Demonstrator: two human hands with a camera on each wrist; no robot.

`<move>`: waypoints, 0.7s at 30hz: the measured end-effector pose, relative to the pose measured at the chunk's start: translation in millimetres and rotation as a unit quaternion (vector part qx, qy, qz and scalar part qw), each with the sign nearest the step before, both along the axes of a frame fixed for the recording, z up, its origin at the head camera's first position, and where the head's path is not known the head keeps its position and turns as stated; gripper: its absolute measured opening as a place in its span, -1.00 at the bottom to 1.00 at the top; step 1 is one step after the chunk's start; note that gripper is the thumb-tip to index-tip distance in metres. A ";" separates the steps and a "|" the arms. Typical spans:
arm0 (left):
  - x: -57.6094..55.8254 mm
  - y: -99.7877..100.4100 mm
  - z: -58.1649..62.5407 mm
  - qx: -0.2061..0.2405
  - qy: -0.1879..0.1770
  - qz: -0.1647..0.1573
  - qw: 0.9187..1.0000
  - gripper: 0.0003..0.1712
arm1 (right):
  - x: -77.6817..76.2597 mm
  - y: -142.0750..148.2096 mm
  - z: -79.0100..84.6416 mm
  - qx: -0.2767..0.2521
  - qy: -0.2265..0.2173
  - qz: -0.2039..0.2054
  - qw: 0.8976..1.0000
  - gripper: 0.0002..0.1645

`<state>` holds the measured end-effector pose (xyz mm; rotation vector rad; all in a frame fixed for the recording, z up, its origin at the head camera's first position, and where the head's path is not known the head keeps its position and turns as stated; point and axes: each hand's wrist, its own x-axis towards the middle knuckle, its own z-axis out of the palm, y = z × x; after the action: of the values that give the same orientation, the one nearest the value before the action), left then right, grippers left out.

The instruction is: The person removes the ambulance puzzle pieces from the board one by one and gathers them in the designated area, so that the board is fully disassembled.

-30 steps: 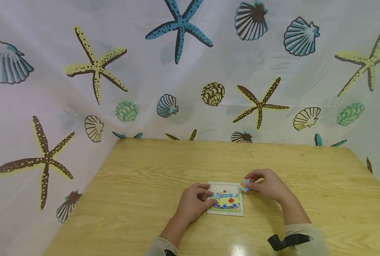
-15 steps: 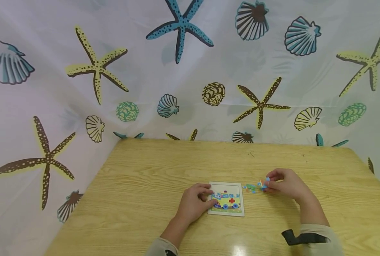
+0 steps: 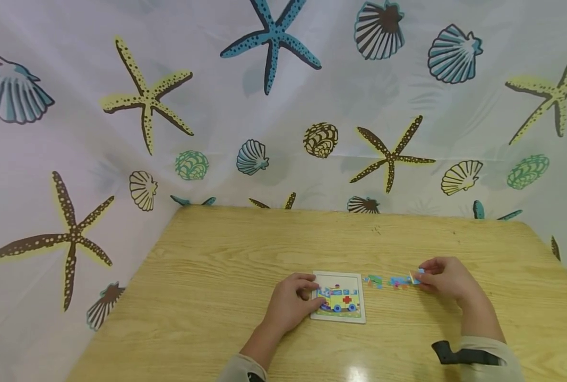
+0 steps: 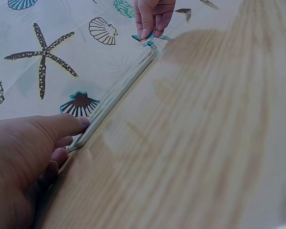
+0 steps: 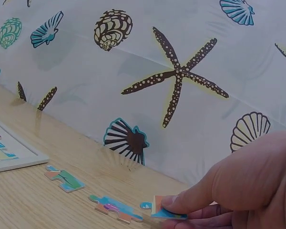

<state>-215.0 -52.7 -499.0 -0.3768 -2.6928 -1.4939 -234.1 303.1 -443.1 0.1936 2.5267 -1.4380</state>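
Observation:
A square jigsaw puzzle tray (image 3: 337, 279) with a pale rim lies on the table, its lower part filled with a yellow ambulance picture. My left hand (image 3: 288, 303) holds the tray's left edge; in the left wrist view the thumb lies on the rim (image 4: 118, 95) and the other fingers curl at its side. Off to the right, my right hand (image 3: 448, 278) pinches a blue and orange puzzle piece (image 5: 158, 208) between thumb and fingers, low over the table. Between tray and right hand lie a green puzzle piece (image 3: 373, 280) and a blue, orange and pink one (image 5: 115, 208).
The wooden table (image 3: 226, 249) extends around the tray on all sides. Behind it and to the left hangs a white curtain (image 3: 283, 116) printed with starfish and shells. A black strap (image 3: 474, 356) circles the right sleeve.
My right hand has moved rightward from beside the tray, leaving the green piece and then the blue, orange and pink piece on the table. The left hand stays on the tray.

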 end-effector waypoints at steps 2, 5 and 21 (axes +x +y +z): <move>0.6 0.1 0.6 -0.001 0.003 -0.001 1.000 -0.70 | 0.6 3.2 -1.5 0.000 -0.003 -0.004 1.000 -0.49; 0.7 0.1 0.5 -0.002 0.007 -0.001 1.000 -0.69 | 1.2 6.6 -2.7 0.003 -0.009 -0.011 1.000 -0.48; 0.4 -0.6 0.3 -0.007 0.004 0.003 1.000 -0.68 | 2.4 8.2 -3.2 0.128 0.013 -0.002 0.992 -0.61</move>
<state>-214.6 -53.3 -498.8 -0.3751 -2.6964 -1.4707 -231.7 311.3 -446.3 0.2225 2.7284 -1.1192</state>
